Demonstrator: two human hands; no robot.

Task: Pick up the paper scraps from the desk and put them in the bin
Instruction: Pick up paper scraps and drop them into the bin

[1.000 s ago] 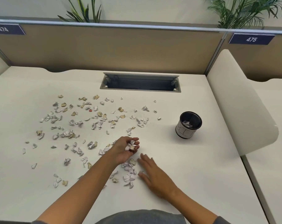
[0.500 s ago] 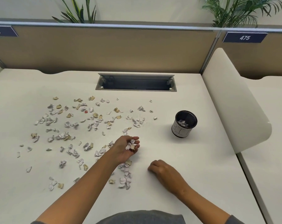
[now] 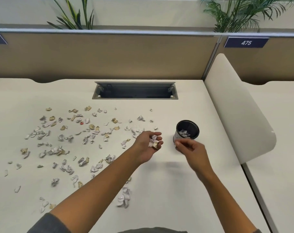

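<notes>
Several white and tan paper scraps (image 3: 58, 149) lie scattered over the left and middle of the white desk (image 3: 176, 190). My left hand (image 3: 147, 145) is cupped palm-up around a small heap of scraps, just left of the bin. The bin (image 3: 187, 132) is a small black mesh cup with a few scraps inside. My right hand (image 3: 191, 148) hovers at the bin's near side with its fingers pinched together; whether a scrap is between them I cannot tell. A small clump of scraps (image 3: 124, 199) lies near my left forearm.
A recessed cable tray (image 3: 134, 90) is set into the desk behind the scraps. A tan partition wall (image 3: 109, 56) closes the back. A rounded white divider panel (image 3: 235, 106) stands along the right edge, close to the bin.
Both hands have moved forward and right towards the bin. My right hand lifted off the desk and pinched its fingers. My left hand still carries its scraps.
</notes>
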